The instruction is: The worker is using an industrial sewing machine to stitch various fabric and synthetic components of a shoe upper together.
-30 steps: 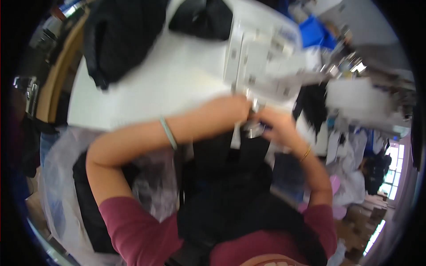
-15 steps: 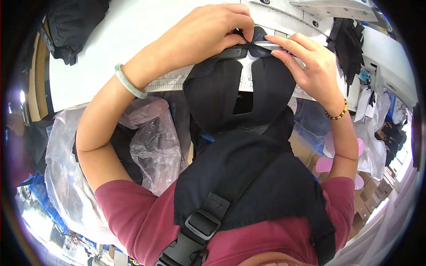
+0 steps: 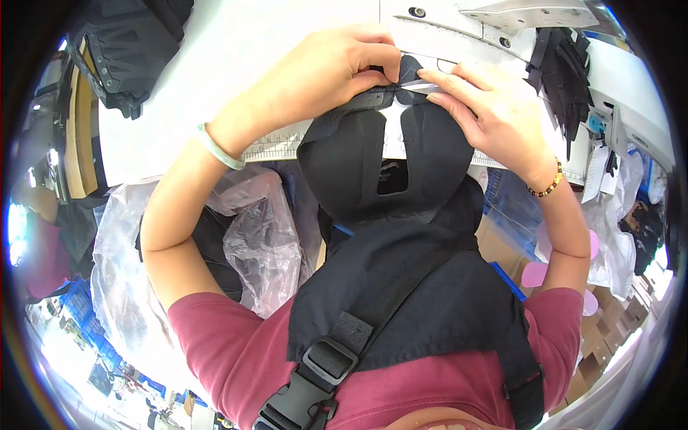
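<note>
A black fabric piece [image 3: 340, 154] with a long slot in its middle lies over the table's front edge and hangs toward my lap. My left hand [image 3: 351, 68] is closed, pinching the far edge of this piece between thumb and fingers. From the right, my right hand [image 3: 494, 107] grips slim silver thread snips [image 3: 421, 87], mostly covered by the fingers. Their pointed tip meets the black fabric right beside my left fingertips. Exactly what lies at the tip is too small to make out.
A white machine [image 3: 487, 29] stands at the far right of the white table [image 3: 236, 57]. Dark moulded pieces [image 3: 125, 54] lie far left, a bundle of black strips [image 3: 562, 79] on the right. A ruler strip [image 3: 276, 147] runs along the front edge. Clear plastic bagging [image 3: 261, 236] hangs below.
The whole view has shifted slightly, so the table and both hands sit a little lower. Both hands keep their hold at the same spot; the snips' tip is still at the fabric.
</note>
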`<move>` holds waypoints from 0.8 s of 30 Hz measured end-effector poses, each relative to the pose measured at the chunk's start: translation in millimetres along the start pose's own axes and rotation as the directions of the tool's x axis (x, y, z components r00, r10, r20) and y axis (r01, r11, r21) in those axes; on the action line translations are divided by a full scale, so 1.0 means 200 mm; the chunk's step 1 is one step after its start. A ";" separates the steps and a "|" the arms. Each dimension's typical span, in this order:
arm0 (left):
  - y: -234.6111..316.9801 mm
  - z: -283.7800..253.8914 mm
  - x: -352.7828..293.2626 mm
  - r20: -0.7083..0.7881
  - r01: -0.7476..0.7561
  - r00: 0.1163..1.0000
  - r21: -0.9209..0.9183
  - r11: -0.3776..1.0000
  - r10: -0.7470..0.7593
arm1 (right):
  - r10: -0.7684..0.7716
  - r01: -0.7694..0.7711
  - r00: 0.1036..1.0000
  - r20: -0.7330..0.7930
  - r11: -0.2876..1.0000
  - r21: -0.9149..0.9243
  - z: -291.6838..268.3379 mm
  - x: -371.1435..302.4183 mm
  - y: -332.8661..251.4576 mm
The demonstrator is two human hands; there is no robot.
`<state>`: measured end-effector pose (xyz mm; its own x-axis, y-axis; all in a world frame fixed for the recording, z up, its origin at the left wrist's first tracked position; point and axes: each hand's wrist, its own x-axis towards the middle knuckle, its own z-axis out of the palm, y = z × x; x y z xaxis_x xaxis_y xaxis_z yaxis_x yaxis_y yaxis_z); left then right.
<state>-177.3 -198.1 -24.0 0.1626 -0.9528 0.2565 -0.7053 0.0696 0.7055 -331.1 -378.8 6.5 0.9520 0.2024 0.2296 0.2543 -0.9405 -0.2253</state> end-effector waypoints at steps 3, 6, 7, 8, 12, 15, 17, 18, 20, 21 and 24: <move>0.01 0.00 0.00 -0.015 -0.006 1.000 0.013 1.000 0.007 | -0.081 0.075 0.995 -0.055 0.992 -0.098 0.00 0.00 -0.01; 0.04 0.00 0.00 -0.012 0.002 1.000 0.070 0.998 -0.002 | -0.016 0.015 1.000 -0.002 0.994 -0.104 0.00 0.00 -0.04; 0.04 0.00 -0.01 -0.009 -0.001 1.000 0.077 0.997 0.002 | -0.013 0.012 1.000 -0.007 0.995 -0.095 0.00 0.00 -0.04; 0.04 0.00 -0.01 -0.004 -0.016 1.000 0.084 0.996 0.016 | -0.012 0.011 1.000 -0.011 0.996 -0.088 0.01 0.00 -0.04; 0.06 -0.02 0.01 0.029 -0.026 0.999 0.069 0.997 0.024 | -0.001 0.002 0.999 -0.048 1.000 0.021 0.05 -0.03 -0.02; 0.04 -0.03 0.02 0.062 -0.049 0.997 0.073 0.996 0.044 | 0.043 -0.040 0.997 -0.058 0.997 0.059 0.06 -0.05 -0.02; 0.05 -0.04 0.03 0.079 -0.030 0.997 0.044 0.999 0.026 | 0.075 -0.076 0.997 0.027 0.995 0.058 0.04 -0.04 -0.02; 0.05 -0.04 0.03 0.095 -0.010 0.995 0.008 1.000 0.009 | 0.076 -0.077 0.997 0.021 0.995 0.061 0.05 -0.04 -0.01; 0.05 -0.04 0.03 0.093 -0.015 0.996 0.025 1.000 0.013 | 0.059 -0.069 0.996 0.070 0.986 0.149 0.06 -0.03 0.02; 0.05 -0.03 0.03 0.086 -0.021 0.996 0.038 0.999 0.018 | 0.059 -0.069 0.996 0.065 0.986 0.152 0.06 -0.03 0.03; 0.04 -0.04 0.03 0.109 0.001 0.994 0.008 1.000 -0.002 | 0.050 -0.059 0.997 0.056 0.983 0.171 0.05 -0.04 0.03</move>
<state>-177.5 -201.2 -11.6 0.0874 -0.9795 0.1817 -0.7108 0.0665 0.7003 -335.0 -383.6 -6.4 0.9715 0.1706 0.1644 0.2235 -0.8901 -0.3971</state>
